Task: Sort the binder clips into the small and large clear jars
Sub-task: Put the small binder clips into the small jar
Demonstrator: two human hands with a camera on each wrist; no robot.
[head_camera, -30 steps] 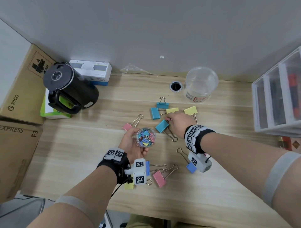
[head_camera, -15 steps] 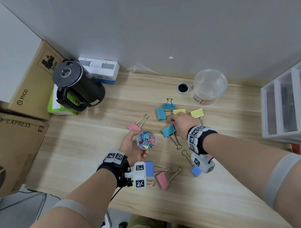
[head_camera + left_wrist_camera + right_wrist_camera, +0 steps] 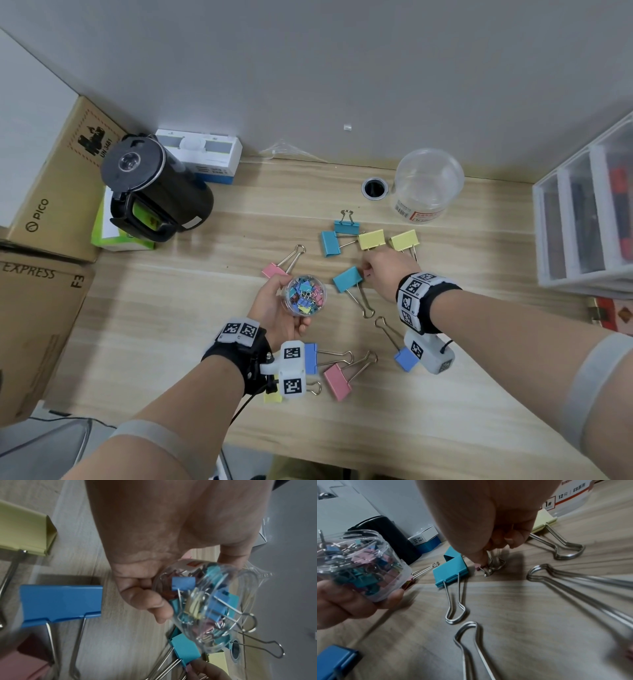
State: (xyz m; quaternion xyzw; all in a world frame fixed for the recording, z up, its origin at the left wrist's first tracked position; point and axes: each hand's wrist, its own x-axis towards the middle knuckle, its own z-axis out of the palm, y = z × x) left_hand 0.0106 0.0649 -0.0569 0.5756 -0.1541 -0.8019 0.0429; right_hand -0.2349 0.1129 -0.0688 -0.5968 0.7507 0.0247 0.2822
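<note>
Small pink clip (image 3: 478,566), mostly hidden under right hand (image 3: 385,270) fingertips pinching it; left hand (image 3: 274,308) still grips small jar (image 3: 304,294).

Office desk corner, wooden desktop (image 3: 144,308), cardboard boxes (image 3: 44,192), plastic drawer unit (image 3: 589,219)

teal clip (image 3: 347,279), yellow clips (image 3: 371,238), pink clip (image 3: 337,382), black kettle (image 3: 154,188), black-and-white checkered wristbands (image 3: 416,294)
</note>
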